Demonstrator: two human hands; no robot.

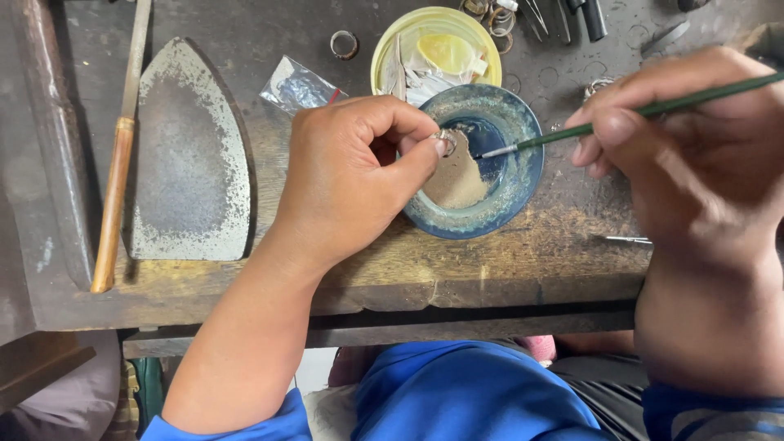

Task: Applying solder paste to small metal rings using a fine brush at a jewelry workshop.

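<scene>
Left hand [351, 175] pinching small ring [446, 139] over blue bowl [523, 175]; right hand [694, 155] fingers pressed on green brush [645, 110], tip pointing left, just right of ring.

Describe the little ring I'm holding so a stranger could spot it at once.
Start at the blue bowl in the middle of the wooden bench. Over its left rim, the left hand pinches a small silver ring between thumb and forefinger. Unlike the loose rings farther back, it is held up.

The bowl [516, 184] is blue with a mottled greenish rim and holds tan paste [457, 181]. The brush [653, 108] has a green handle. The dish [392, 45] is pale yellow. The metal plate [189, 155] is speckled grey.
</scene>
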